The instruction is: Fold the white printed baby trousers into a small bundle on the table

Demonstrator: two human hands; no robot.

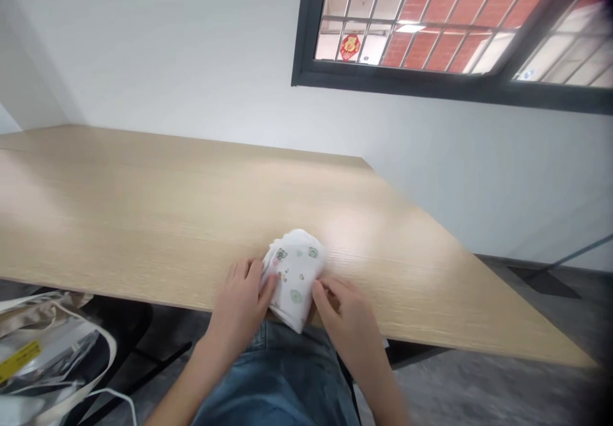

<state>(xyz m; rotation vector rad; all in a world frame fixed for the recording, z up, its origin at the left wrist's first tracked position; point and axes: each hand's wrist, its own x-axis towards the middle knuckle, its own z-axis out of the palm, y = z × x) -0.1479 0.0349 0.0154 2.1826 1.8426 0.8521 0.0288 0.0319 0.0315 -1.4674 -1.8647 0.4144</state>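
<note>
A folded white diaper (297, 279) with small green and cartoon prints is at the table's front edge, its lower corner jutting out over my lap. Its upper left edge looks ruffled. My left hand (244, 295) grips the left side, thumb on top and the other fingers curled along the edge. At the right side, my right hand (347, 311) pinches the diaper's edge between thumb and forefinger; the other fingers are bent and partly hidden.
The light wooden table (158, 215) runs far to the left and narrows at an angled right edge. A chair at lower left bears a bag (52, 349) with a white strap and a yellow label. Behind are a white wall and a barred window (421, 30).
</note>
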